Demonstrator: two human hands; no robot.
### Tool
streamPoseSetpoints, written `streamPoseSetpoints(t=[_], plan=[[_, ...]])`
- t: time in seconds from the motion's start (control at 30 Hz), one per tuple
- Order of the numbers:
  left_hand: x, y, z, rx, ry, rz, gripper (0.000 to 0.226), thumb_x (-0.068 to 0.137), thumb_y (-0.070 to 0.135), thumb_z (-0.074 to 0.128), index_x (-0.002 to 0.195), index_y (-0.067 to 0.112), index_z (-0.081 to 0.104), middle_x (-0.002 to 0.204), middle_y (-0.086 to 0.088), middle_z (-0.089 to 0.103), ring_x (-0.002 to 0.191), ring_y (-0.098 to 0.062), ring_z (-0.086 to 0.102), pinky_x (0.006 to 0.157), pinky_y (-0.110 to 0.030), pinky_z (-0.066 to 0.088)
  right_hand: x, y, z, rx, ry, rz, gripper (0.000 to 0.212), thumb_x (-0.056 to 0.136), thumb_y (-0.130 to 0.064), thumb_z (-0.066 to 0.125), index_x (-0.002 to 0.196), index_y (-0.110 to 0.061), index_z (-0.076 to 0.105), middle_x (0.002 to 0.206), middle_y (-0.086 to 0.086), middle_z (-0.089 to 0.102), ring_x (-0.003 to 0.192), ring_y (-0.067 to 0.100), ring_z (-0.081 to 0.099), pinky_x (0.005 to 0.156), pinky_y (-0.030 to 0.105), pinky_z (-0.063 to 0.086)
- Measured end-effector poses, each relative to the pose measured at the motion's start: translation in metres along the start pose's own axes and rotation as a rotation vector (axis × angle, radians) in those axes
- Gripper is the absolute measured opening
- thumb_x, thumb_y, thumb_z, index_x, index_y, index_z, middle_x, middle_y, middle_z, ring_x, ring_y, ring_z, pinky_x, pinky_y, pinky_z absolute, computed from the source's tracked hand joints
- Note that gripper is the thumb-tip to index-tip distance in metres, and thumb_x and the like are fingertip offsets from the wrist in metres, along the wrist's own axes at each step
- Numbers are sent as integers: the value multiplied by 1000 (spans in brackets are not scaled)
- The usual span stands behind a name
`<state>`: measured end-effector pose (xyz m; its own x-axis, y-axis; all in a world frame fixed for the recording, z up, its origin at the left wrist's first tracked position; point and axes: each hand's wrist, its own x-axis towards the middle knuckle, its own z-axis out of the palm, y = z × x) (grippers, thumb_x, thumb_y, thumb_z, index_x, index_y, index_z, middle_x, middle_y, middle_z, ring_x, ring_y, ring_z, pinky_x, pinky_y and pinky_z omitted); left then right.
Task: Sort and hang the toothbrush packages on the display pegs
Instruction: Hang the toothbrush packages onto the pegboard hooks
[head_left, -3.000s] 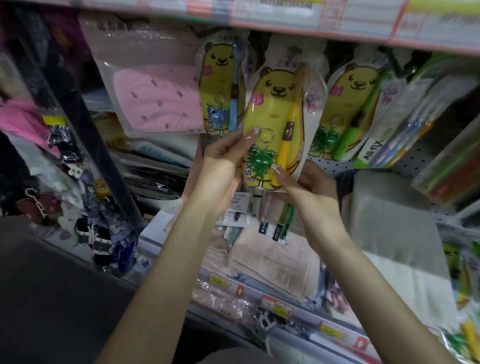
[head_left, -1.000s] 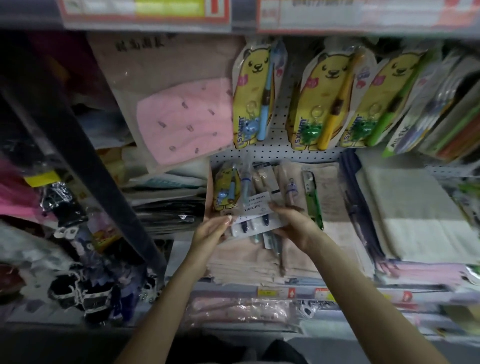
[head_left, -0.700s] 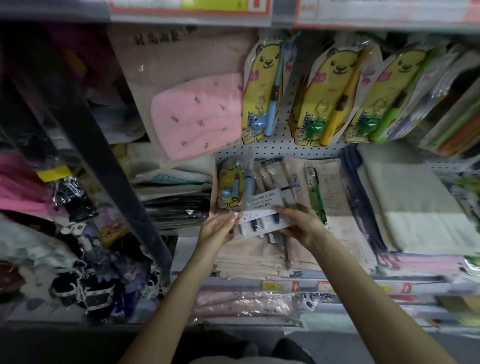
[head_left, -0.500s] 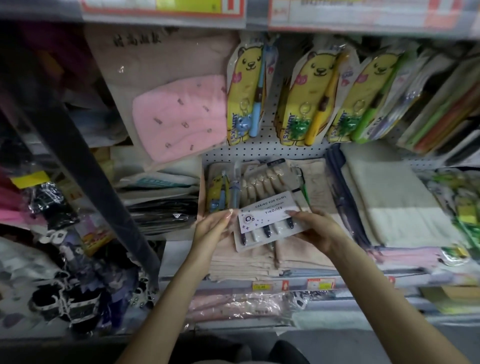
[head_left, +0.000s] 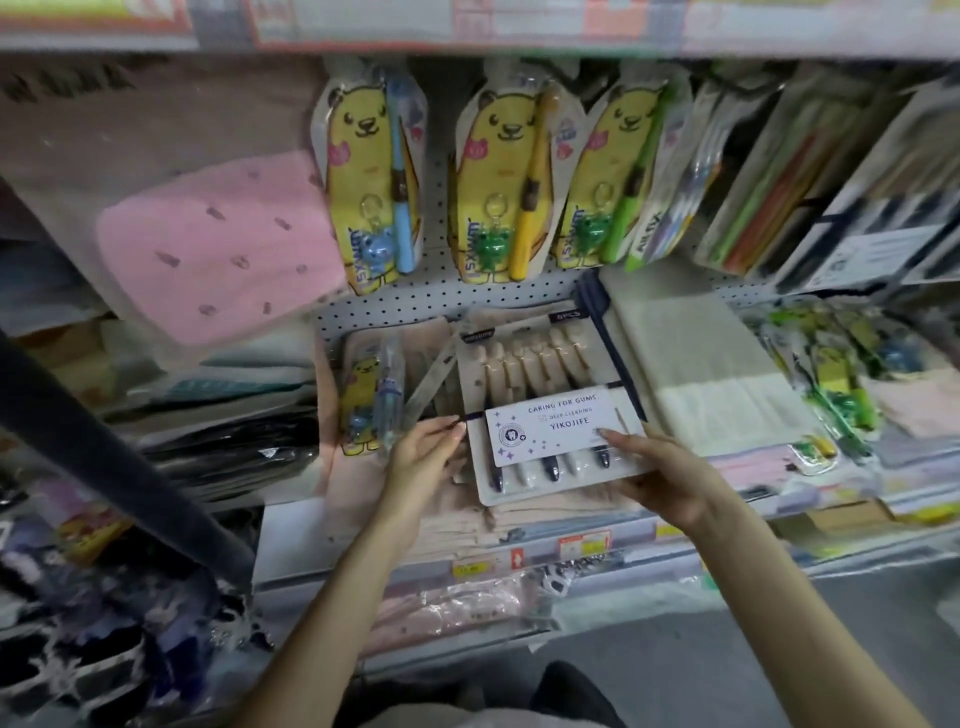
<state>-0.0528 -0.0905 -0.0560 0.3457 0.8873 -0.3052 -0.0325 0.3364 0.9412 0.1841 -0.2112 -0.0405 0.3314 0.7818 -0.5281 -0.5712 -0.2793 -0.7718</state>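
A dim shop shelf fills the frame, backed by a white perforated pegboard (head_left: 467, 299). Three yellow bear-shaped toothbrush packages (head_left: 498, 171) hang in a row across the upper middle. Just below, at centre, the flat white card-and-clear-blister toothbrush multi-pack (head_left: 550, 415) lies tilted over a stack of folded beige towels (head_left: 467, 514).

The right hand (head_left: 665, 473) holds the pack's lower right corner with its thumb on the printed label, so its grip is closed on the pack's edge. The left hand (head_left: 423, 457) has its fingers stretched out, tips touching the left edge, the grip wide and loose.

The multi-pack looks light and fairly stiff. The card back should keep it flat, but the glossy blister could slip or dent. The plain card margins at both sides seem the safest hold and leave the top free.

The right fingers under the pack are hidden. No hang hole at its top can be made out. The pegs sit behind the hanging packages, so a free one cannot be confirmed. A small yellow bear package (head_left: 366, 405) lies loose at centre left, partly blurred.
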Motion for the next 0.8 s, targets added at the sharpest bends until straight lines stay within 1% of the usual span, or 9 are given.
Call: streamPoseSetpoints(t=[0.03, 0.1, 0.17, 0.23, 0.33, 0.4, 0.47, 0.63, 0.8], plan=[[-1, 2, 7, -17, -18, -10, 30, 90, 11, 62, 119, 4, 59, 112, -13, 68, 96, -22, 68, 79, -29, 58, 0, 2, -5, 14, 16, 10, 42, 73, -7, 74, 114, -6, 66, 123, 16, 66, 112, 29, 63, 95, 46, 52], [-2, 3, 18, -83, -34, -53, 33, 90, 13, 62, 122, 4, 55, 113, -13, 68, 95, -21, 68, 70, -25, 59, -2, 3, -12, 57, 39, 13, 37, 75, -6, 72, 111, -7, 67, 120, 14, 68, 109, 28, 64, 75, 39, 60], [-5, 6, 29, -162, -54, -133, 34, 89, 15, 64, 120, 6, 56, 112, -15, 68, 91, -22, 68, 64, -26, 58, -4, 4, -21, 112, 28, 24, 38, 77, -5, 70, 115, -7, 65, 116, 12, 69, 104, 25, 68, 63, 32, 59], [-9, 7, 36, -196, -148, -187, 38, 83, 19, 68, 118, 7, 61, 109, -16, 71, 86, -23, 68, 64, -31, 56, -5, 3, -27, 130, -10, 31, 43, 74, -8, 73, 116, -9, 65, 116, 10, 70, 99, 22, 70, 65, 31, 60], [-13, 7, 59, -173, -301, -178, 41, 71, 18, 71, 109, 7, 67, 105, -10, 73, 92, -23, 71, 72, -33, 58, -4, -4, -41, 98, -80, 24, 55, 69, -11, 81, 121, -10, 65, 123, 11, 67, 111, 25, 65, 92, 41, 55], [-14, 5, 78, -118, -296, -153, 43, 65, 15, 73, 107, 8, 67, 104, -9, 74, 93, -22, 71, 73, -33, 59, -7, -16, -53, 37, -104, -13, 38, 72, -8, 75, 110, -11, 70, 113, 12, 71, 99, 23, 70, 80, 37, 59], [-14, 1, 96, -86, -254, -152, 37, 68, 8, 73, 104, 10, 67, 101, -8, 74, 90, -20, 72, 74, -33, 59, -11, -31, -68, -52, -111, -42, 36, 72, -4, 71, 108, -8, 70, 108, 14, 72, 91, 24, 71, 69, 32, 59], [-20, -11, 148, -44, -222, -190, 28, 80, -6, 67, 103, 9, 66, 92, -6, 76, 79, -15, 72, 68, -29, 59, -14, -65, -121, -249, -124, -55, 48, 69, 3, 73, 116, 1, 65, 112, 19, 70, 106, 33, 66, 86, 33, 56], [-28, -25, 191, 21, -182, -195, 29, 79, -3, 69, 101, 14, 67, 93, -3, 76, 84, -15, 73, 70, -29, 57, -10, -83, -169, -368, -180, -17, 52, 67, 6, 76, 117, 0, 63, 109, 17, 72, 101, 32, 69, 81, 34, 56]])
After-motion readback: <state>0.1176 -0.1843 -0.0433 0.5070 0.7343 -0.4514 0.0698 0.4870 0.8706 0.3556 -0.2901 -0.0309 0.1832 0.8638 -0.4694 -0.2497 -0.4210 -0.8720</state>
